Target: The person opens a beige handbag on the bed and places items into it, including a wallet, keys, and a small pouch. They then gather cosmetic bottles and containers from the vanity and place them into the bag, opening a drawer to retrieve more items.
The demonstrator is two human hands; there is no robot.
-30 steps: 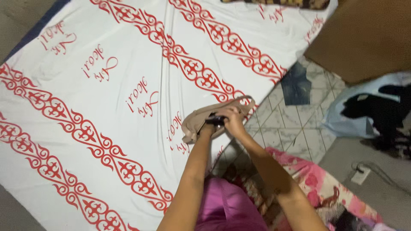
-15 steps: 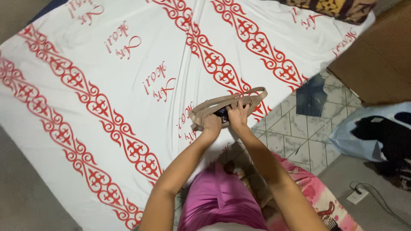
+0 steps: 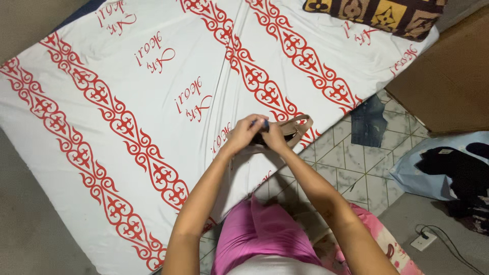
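Beige and soft, a small handbag (image 3: 285, 133) lies at the near right edge of a white sheet with red ornamental bands (image 3: 127, 102), and both hands meet over its mouth. Fingers of the left hand (image 3: 245, 133) curl closed around a small dark item with a bluish tip, pinched just above the bag; those of the right hand (image 3: 274, 137) grip the bag's dark opening, touching the left. One strap loops out to the right. By the look of it, the work at the bag's mouth is midway, the opening not yet shut. Further out lie a patterned pillow (image 3: 377, 12) far right, a folded denim piece (image 3: 368, 119) on the tiled floor (image 3: 356, 173), and a pale blue bag (image 3: 428, 170) beyond.
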